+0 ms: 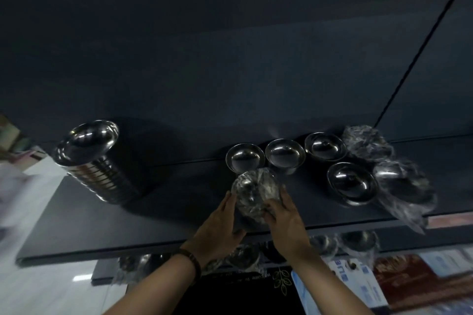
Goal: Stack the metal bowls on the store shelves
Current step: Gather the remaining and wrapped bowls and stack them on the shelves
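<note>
A stack of metal bowls wrapped in clear plastic (253, 192) stands on the dark shelf (128, 217) near its front edge. My left hand (217, 227) grips its left side and my right hand (284, 222) grips its right side. Just behind it sit three unwrapped metal bowls in a row (245, 157), (285, 155), (325, 147), and a fourth, larger one (352, 184) stands to the right. A tall stack of wider metal bowls (94, 158) stands at the shelf's left end.
Plastic-wrapped bowl packs (401, 181) crowd the shelf's right end, one overhanging the front edge. A lower shelf holds more wrapped bowls (358, 240). Printed boxes (422, 279) lie at the bottom right. White floor (38, 276) shows at the left.
</note>
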